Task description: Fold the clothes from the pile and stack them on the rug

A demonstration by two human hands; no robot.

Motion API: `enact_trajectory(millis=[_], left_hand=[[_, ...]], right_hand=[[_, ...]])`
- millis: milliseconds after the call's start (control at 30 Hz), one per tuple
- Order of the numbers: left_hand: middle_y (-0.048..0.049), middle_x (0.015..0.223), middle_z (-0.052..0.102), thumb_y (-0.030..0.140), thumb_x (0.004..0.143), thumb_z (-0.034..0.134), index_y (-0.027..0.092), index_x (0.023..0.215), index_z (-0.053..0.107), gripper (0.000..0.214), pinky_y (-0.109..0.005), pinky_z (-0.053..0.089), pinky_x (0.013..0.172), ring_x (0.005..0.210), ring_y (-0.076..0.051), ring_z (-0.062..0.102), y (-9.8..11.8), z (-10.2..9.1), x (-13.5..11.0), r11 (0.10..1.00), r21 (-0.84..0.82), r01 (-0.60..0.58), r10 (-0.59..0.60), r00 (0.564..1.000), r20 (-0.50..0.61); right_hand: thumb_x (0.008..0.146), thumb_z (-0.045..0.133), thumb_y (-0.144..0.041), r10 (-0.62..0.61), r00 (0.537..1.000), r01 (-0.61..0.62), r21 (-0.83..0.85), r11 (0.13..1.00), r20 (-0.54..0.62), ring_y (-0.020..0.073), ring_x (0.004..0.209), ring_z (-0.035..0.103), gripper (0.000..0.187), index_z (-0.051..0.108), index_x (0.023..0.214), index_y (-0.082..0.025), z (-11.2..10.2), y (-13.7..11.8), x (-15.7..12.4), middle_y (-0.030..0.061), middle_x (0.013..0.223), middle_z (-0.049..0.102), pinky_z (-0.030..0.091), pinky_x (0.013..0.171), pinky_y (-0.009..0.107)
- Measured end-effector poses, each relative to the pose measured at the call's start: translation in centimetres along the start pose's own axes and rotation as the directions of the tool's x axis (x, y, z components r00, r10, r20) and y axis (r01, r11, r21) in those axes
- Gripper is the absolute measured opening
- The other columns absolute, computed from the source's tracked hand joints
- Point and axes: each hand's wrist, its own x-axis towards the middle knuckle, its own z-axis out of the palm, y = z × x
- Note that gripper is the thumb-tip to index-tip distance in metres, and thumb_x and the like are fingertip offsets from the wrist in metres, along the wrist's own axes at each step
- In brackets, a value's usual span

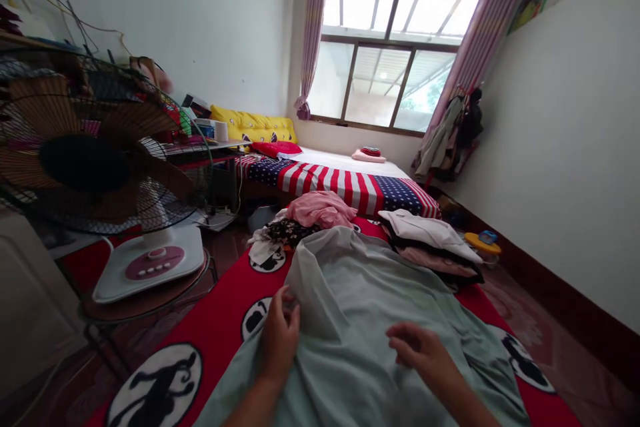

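Note:
A pale green garment (360, 300) lies spread over a red bed cover with black-and-white round prints (220, 320). My left hand (279, 333) is at the garment's left edge, its fingers curled round a fold of the cloth. My right hand (419, 350) rests on the middle of the garment with its fingers bent and slightly apart, holding nothing. Beyond the garment lie a pink garment (320, 208), a dark patterned cloth (287, 232) and a stack of folded clothes (430, 240) with a white piece on top.
An electric fan (95, 153) stands on a small round table (145, 303) at the left. Further back are a bed with a stars-and-stripes cover (345, 183), yellow cushions (253, 123), a window (395, 47), and clothes hanging at the right wall (450, 137).

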Motion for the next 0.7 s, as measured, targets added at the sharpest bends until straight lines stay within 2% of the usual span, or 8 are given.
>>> enact_trajectory(millis=[67,167,233,333,433,567,633,700], left_hand=[[-0.0151,0.111,0.062,0.025,0.088,0.042,0.012,0.132,0.040,0.046,-0.038,0.053,0.077,0.079,-0.021,0.065,-0.5,0.4,-0.2,0.999,0.024,0.024,-0.026,0.998,0.057],[-0.0158,0.122,0.061,0.022,0.085,0.042,0.014,0.134,0.042,0.050,-0.040,0.050,0.090,0.103,-0.026,0.064,-0.7,1.1,-0.4,0.994,0.112,0.005,-0.018,0.992,0.121],[-0.0148,0.129,0.058,0.020,0.083,0.043,0.017,0.135,0.043,0.052,-0.040,0.047,0.097,0.116,-0.026,0.059,-0.8,1.3,-0.4,0.986,0.168,-0.005,-0.022,0.988,0.156],[-0.0153,0.135,0.055,0.018,0.082,0.044,0.018,0.141,0.037,0.060,-0.041,0.047,0.098,0.120,-0.027,0.057,-0.6,1.2,-0.2,0.974,0.226,0.028,-0.076,0.975,0.207],[-0.0181,0.139,0.051,0.016,0.081,0.044,0.014,0.147,0.025,0.069,-0.040,0.048,0.096,0.118,-0.027,0.058,-0.1,0.9,-0.1,0.973,0.223,0.057,-0.110,0.967,0.231],[-0.0179,0.147,0.042,0.014,0.079,0.043,0.011,0.150,0.020,0.074,-0.038,0.046,0.100,0.125,-0.026,0.053,0.1,1.0,-0.2,0.971,0.235,0.050,-0.111,0.961,0.254],[-0.0175,0.150,0.037,0.014,0.078,0.044,0.010,0.150,0.022,0.075,-0.039,0.043,0.104,0.130,-0.027,0.047,-0.1,1.1,-0.4,0.957,0.287,0.041,-0.124,0.953,0.277],[-0.0173,0.150,0.037,0.014,0.077,0.046,0.010,0.148,0.028,0.074,-0.040,0.041,0.105,0.132,-0.028,0.045,-0.1,1.2,-0.5,0.936,0.351,0.040,-0.151,0.944,0.295]], right_hand=[[0.065,0.062,-0.039,-0.016,1.000,0.017,-0.017,1.000,0.024,0.0156,0.051,0.063,0.024,0.066,0.075,-0.017,1.7,-2.2,4.5,0.0014,0.063,0.066,0.046,0.045,0.023],[0.068,0.056,-0.030,-0.036,0.999,0.033,-0.086,0.996,-0.031,0.0162,0.054,0.065,0.021,0.064,0.083,-0.017,4.0,-5.4,11.0,0.0025,0.068,0.068,0.047,0.046,0.023],[0.071,0.053,-0.023,-0.074,0.993,0.061,-0.140,0.988,-0.092,0.0160,0.057,0.066,0.030,0.062,0.099,-0.018,5.4,-7.1,14.8,0.0018,0.073,0.069,0.049,0.050,0.024],[0.072,0.054,-0.015,-0.167,0.972,0.125,-0.239,0.963,-0.164,0.0172,0.066,0.067,0.048,0.057,0.119,-0.022,7.0,-8.9,19.2,-0.0006,0.072,0.068,0.051,0.064,0.028],[0.066,0.061,-0.010,-0.248,0.954,0.183,-0.329,0.926,-0.167,0.0232,0.082,0.066,0.046,0.065,0.110,-0.024,8.0,-9.9,21.5,0.0002,0.068,0.067,0.047,0.079,0.033],[0.065,0.060,-0.012,-0.283,0.942,0.205,-0.357,0.911,-0.182,0.0270,0.086,0.065,0.014,0.068,0.073,-0.020,8.0,-10.2,23.1,0.0051,0.069,0.068,0.046,0.082,0.035],[0.073,0.054,-0.020,-0.282,0.933,0.201,-0.326,0.924,-0.225,0.0250,0.084,0.065,0.014,0.068,0.076,-0.020,7.6,-9.9,24.0,0.0062,0.075,0.070,0.047,0.079,0.033],[0.081,0.047,-0.029,-0.266,0.925,0.192,-0.269,0.944,-0.272,0.0234,0.084,0.065,0.026,0.067,0.092,-0.019,7.4,-9.3,25.0,0.0073,0.085,0.071,0.050,0.075,0.032]])
